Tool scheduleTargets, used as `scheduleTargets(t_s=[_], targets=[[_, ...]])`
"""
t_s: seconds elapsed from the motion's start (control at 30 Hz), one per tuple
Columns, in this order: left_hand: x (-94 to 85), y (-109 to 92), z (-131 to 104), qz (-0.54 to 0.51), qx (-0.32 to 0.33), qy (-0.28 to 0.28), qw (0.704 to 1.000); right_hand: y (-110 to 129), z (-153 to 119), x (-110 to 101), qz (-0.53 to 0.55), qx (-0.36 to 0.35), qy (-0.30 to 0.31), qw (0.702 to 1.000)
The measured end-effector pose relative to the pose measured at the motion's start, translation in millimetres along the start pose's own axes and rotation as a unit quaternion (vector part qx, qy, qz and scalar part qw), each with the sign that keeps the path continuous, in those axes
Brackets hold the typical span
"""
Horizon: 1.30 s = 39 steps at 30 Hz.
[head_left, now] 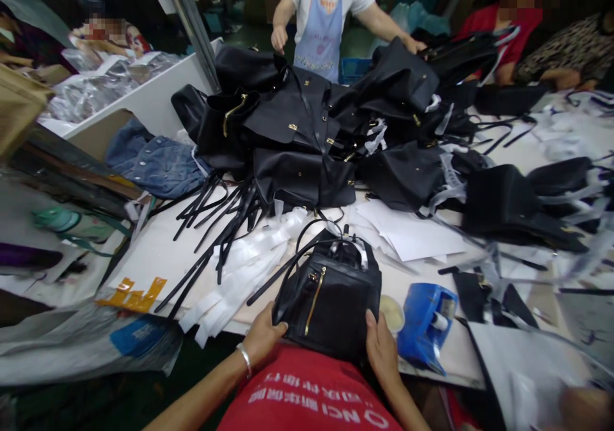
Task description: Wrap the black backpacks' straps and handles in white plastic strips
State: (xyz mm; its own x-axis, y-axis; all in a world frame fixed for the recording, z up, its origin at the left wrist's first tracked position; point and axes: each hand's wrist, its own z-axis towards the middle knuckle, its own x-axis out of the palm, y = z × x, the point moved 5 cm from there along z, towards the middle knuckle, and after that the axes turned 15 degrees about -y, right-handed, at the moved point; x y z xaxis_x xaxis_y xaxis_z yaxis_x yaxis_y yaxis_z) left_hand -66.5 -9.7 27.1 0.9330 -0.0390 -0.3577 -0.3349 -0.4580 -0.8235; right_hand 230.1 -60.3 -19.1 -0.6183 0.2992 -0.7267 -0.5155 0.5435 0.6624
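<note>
A small black backpack (343,297) with a gold diagonal zipper stands upright at the table's near edge, its thin straps looped over its left side. My left hand (263,335) grips the lower left side, thumb on the front and a silver bracelet on the wrist. At the lower right side my right hand (382,341) is closed on the bag, fingers against its edge. White strips (240,277) lie left of the bag, and white paper sheets (407,229) lie behind it to the right.
Black bags (307,175) are piled across the table's back, with loose black straps (230,213) in front. A blue container (425,322) and a round yellowish lid (391,314) sit at the right. Orange tape (134,295) is at the left edge. A person in an apron (319,28) stands opposite.
</note>
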Motion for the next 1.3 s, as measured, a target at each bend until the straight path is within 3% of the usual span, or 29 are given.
scheduleTargets(t_s=[0.1,0.17,0.23,0.37,0.47,0.57,0.67,0.8,0.9,1.0,1.07,1.17,1.3], targets=[[-2.0,-15,-6,-0.016,0.016,0.001,1.0,-2,4,-5,0.004,-0.006,-0.014,1.0],[-2.2,-13,-6,-0.009,0.009,-0.007,1.0,-5,6,-4,-0.006,-0.012,-0.027,1.0],[-1.2,5,-4,-0.001,-0.03,-0.009,0.999,-7,6,5,-0.029,-0.024,-0.009,0.999],[4.0,62,0,-0.041,-0.109,0.02,0.993,-5,4,33,-0.129,-0.062,0.024,0.989],[3.9,93,3,-0.047,-0.137,0.006,0.989,5,6,46,-0.17,-0.12,-0.008,0.978],[4.1,107,4,-0.039,-0.165,0.002,0.986,15,8,52,-0.156,-0.183,-0.061,0.969],[1.7,104,3,-0.003,-0.147,-0.001,0.989,15,11,57,-0.149,-0.209,-0.083,0.963],[-6.3,83,4,0.099,-0.076,-0.052,0.991,6,17,61,-0.135,-0.196,-0.067,0.969],[-5.6,64,13,0.1,-0.103,-0.079,0.986,3,17,59,-0.119,-0.177,-0.055,0.976],[1.2,45,27,0.078,-0.131,-0.053,0.987,6,12,51,-0.095,-0.167,-0.068,0.979],[4.8,36,36,0.06,-0.111,-0.031,0.991,9,8,45,-0.084,-0.166,-0.076,0.98],[6.5,35,47,0.046,-0.062,-0.045,0.996,13,5,39,-0.104,-0.17,-0.071,0.977],[12.6,53,59,0.081,-0.054,-0.088,0.991,14,17,49,-0.204,-0.161,-0.041,0.965]])
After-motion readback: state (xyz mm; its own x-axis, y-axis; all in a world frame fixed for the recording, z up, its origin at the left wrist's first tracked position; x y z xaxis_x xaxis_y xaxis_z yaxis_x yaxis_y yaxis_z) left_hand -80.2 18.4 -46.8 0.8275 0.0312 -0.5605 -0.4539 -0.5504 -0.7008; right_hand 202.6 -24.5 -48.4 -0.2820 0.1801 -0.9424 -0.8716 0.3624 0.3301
